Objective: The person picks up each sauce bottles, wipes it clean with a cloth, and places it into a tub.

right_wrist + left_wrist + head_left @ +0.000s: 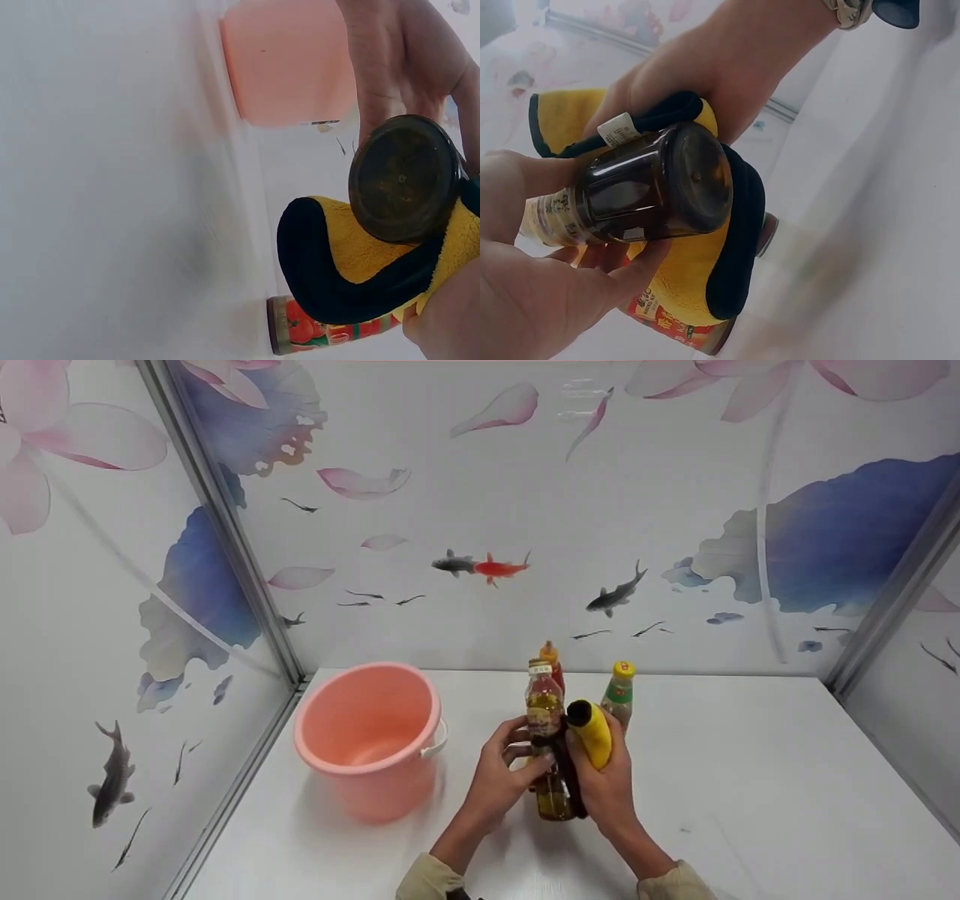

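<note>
Raised over the white table is a glass bottle (544, 712) of dark amber liquid with a pale cap, its base (405, 180) turned toward the right wrist camera. My left hand (496, 772) grips it from the left, thumb and fingers around its side. On the other side, my right hand (609, 784) holds a folded yellow cloth (598, 739) with black edging. The cloth lies against the bottle; in the left wrist view it wraps behind the glass, and a white tag (619, 130) shows on its edge.
A pink bucket (367, 720) with a white handle stands at the left. Behind the hands are a red sauce bottle (550, 656) with an orange cap and a green-labelled bottle (619, 690) with a yellow cap. Painted panels (480, 510) enclose the table (757, 795).
</note>
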`<state>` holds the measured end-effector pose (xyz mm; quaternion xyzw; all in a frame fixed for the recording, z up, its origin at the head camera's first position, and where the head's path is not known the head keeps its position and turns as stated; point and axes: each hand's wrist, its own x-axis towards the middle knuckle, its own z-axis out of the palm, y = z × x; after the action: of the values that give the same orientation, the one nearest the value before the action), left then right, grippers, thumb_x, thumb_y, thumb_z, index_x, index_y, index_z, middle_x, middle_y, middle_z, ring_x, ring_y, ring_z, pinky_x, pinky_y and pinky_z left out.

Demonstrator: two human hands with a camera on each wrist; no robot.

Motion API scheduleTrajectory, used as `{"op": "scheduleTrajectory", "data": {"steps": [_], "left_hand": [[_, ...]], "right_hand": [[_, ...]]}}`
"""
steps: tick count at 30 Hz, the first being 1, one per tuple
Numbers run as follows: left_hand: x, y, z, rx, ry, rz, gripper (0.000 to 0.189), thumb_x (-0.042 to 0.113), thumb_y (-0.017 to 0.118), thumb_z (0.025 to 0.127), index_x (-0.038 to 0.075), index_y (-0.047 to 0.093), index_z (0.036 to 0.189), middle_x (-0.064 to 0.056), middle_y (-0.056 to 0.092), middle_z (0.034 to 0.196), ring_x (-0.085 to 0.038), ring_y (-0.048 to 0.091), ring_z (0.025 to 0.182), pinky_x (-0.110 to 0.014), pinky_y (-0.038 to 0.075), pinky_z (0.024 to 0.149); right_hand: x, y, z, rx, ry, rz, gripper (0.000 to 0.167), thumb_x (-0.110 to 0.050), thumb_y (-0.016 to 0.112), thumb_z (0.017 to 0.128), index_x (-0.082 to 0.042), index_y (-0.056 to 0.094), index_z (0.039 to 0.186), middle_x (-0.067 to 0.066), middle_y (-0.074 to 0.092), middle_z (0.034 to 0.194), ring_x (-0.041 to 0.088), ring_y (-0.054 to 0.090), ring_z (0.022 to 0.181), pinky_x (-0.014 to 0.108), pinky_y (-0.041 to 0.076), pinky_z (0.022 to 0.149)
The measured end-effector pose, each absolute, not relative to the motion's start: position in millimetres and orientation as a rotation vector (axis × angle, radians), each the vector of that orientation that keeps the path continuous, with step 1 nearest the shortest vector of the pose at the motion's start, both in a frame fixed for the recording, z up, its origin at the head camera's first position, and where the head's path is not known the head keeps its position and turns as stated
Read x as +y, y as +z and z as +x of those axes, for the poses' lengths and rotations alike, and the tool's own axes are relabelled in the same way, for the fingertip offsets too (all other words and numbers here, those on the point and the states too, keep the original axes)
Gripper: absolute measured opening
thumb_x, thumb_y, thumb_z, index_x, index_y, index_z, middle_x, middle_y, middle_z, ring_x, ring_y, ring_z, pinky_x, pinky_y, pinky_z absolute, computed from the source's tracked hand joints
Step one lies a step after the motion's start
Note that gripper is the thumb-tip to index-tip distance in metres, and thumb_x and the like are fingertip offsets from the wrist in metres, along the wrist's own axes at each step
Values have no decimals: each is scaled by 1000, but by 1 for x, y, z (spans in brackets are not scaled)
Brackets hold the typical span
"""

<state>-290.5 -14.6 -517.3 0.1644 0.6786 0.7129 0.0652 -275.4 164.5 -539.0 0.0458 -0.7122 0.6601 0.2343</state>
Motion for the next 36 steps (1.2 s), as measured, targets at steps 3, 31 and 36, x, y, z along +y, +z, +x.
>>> {"op": "scheduleTrajectory", "data": {"steps": [3, 31, 36], "left_hand": [[-13, -518, -290, 2006, 2123, 506, 64, 25, 80, 97, 19, 52, 154, -13, 57, 146, -27, 65, 127, -45, 63, 98], [-10, -518, -289, 2088, 2073, 494, 64, 39, 83, 97, 19, 57, 152, -5, 62, 148, -26, 63, 135, -53, 51, 119], [-14, -516, -291, 2119, 2134, 503, 61, 33, 84, 97, 21, 60, 151, -6, 61, 147, -28, 61, 130, -50, 58, 109]], "right_hand": [[166, -540, -276, -1950, 1803, 127, 53, -24, 73, 105, -24, 50, 153, -4, 62, 131, 22, 62, 120, 25, 54, 105], [171, -535, -278, -1940, 1798, 136, 52, -24, 71, 107, -26, 49, 154, -2, 63, 130, 23, 63, 118, 27, 55, 104], [165, -539, -276, -1966, 1780, 126, 53, -22, 72, 106, -21, 50, 154, -1, 61, 128, 21, 61, 116, 26, 54, 102]]}}
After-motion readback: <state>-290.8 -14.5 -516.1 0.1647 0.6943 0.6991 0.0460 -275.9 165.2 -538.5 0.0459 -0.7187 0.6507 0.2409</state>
